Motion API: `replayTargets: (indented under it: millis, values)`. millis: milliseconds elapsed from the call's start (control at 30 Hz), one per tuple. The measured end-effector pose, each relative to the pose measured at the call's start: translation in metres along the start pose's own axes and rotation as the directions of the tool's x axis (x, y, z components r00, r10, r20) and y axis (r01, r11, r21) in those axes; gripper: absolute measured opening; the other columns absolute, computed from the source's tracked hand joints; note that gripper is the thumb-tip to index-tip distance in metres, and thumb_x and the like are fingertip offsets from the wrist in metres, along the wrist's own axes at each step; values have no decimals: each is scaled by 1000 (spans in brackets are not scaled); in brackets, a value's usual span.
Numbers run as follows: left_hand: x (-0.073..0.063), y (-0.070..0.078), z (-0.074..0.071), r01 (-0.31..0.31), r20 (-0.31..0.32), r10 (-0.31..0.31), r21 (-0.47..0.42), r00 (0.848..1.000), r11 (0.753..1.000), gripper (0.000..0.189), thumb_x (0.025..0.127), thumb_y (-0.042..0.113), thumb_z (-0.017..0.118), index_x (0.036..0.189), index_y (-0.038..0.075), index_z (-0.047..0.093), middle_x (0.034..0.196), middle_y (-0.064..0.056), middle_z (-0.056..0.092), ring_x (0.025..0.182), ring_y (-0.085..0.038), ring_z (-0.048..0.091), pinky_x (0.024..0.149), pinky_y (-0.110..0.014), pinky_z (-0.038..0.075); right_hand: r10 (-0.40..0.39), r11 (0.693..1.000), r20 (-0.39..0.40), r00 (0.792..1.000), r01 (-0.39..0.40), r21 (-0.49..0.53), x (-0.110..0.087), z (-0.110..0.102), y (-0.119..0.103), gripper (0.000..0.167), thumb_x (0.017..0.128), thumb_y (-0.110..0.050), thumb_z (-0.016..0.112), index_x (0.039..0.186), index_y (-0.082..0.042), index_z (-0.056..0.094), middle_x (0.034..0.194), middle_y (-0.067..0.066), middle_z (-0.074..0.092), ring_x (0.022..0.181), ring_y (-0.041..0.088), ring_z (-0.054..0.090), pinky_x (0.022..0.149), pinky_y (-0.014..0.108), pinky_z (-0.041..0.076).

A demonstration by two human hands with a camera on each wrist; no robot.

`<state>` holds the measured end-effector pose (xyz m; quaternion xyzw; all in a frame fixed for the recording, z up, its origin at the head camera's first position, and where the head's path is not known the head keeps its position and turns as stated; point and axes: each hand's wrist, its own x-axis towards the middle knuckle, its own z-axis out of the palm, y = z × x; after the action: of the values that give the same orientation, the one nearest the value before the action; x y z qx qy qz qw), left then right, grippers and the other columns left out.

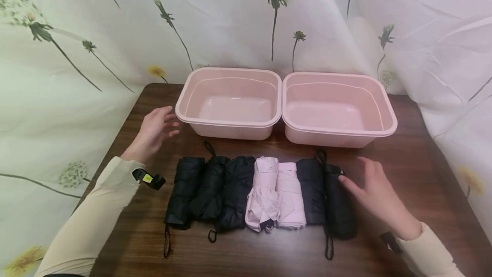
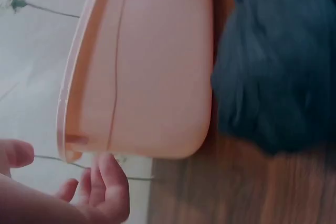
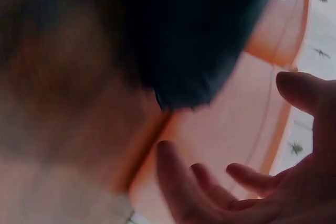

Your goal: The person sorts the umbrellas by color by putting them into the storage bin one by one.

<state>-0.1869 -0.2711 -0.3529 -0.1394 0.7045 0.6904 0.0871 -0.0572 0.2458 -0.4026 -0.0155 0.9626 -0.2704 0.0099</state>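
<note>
Head view: row of seven folded umbrellas [image 1: 265, 187] across the lower centre of the frame, side by side on a dark wood tabletop [image 1: 269, 253]. Two pale pink mid-row, dark ones either side. Left bin [image 1: 232, 131] and right bin [image 1: 330, 139], both pink, upper centre. Left hand [image 1: 153, 131], left of centre, fingers loosely spread beside the left bin; contact unclear. Right hand [image 1: 378, 191], lower right, thumb and fingers apart, near the rightmost black umbrella [image 1: 340, 208].

Seven umbrellas [image 1: 290, 198], two tubs [image 1: 232, 131]
</note>
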Motion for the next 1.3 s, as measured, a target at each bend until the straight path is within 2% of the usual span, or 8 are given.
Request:
replayTargets:
  millis: [100, 167, 300, 500, 767, 967, 1167, 1300]
  values:
    - [0, -3, 0, 61, 76, -47, -183, 996, 981, 26, 101, 33, 48, 121, 17, 43, 101, 3, 57, 83, -12, 60, 73, -27, 57, 34, 999, 74, 997, -32, -34, -2, 12, 0, 89, 90, -50, 62, 139, 14, 26, 125, 40, 35, 109, 52, 46, 92, 66, 42]
    - [0, -3, 2, 76, 116, -50, -234, 992, 969, 28, 101, 31, 48, 124, 14, 45, 102, 2, 58, 83, -14, 61, 75, -29, 57, 60, 997, 114, 992, -54, -54, -4, 17, -1, 95, 88, -56, 61, 140, 15, 24, 126, 41, 34, 109, 54, 46, 92, 66, 42]
    - [2, -3, 7, 77, 149, -36, -284, 988, 956, 33, 101, 26, 49, 128, 7, 46, 103, -2, 61, 80, -16, 63, 76, -31, 58, 100, 991, 160, 982, -85, -100, -7, 24, -5, 103, 85, -64, 60, 142, 14, 23, 125, 41, 34, 106, 54, 51, 88, 64, 47]
    - [4, -3, 9, 81, 144, -36, -317, 989, 945, 29, 101, 23, 50, 124, 6, 47, 99, -1, 63, 81, -17, 64, 75, -31, 58, 127, 987, 201, 971, -105, -120, -7, 29, -9, 108, 82, -71, 57, 144, 10, 22, 126, 39, 33, 96, 51, 58, 76, 59, 51]
    - [3, -2, 9, 81, 146, -26, -389, 989, 917, 21, 101, 12, 47, 121, 6, 47, 98, -1, 64, 83, -14, 67, 76, -30, 58, 137, 987, 223, 965, -115, -108, -5, 30, -8, 102, 84, -65, 60, 144, 8, 22, 127, 39, 33, 96, 51, 57, 77, 59, 51]
    - [4, 0, 11, 108, 120, -68, -370, 990, 923, 41, 102, 10, 46, 140, 7, 31, 114, -4, 54, 84, -11, 64, 75, -26, 57, 181, 981, 289, 940, -152, -118, -3, 27, -10, 107, 83, -68, 58, 144, 10, 17, 128, 43, 32, 103, 54, 54, 82, 63, 50]
    - [7, -1, 11, 101, 98, -69, -366, 993, 925, 44, 101, 8, 46, 142, 6, 30, 114, -5, 51, 82, -10, 62, 74, -25, 57, 165, 984, 278, 946, -139, -110, -1, 29, -10, 104, 83, -62, 62, 143, 11, 19, 128, 43, 34, 107, 56, 52, 87, 65, 48]
    - [8, 0, 9, 96, 91, -67, -367, 994, 925, 52, 100, 7, 48, 147, 5, 25, 119, -6, 47, 82, -10, 62, 74, -24, 57, 157, 986, 281, 947, -135, -96, 0, 29, -8, 104, 84, -62, 62, 144, 11, 19, 129, 43, 34, 109, 56, 51, 88, 65, 47]
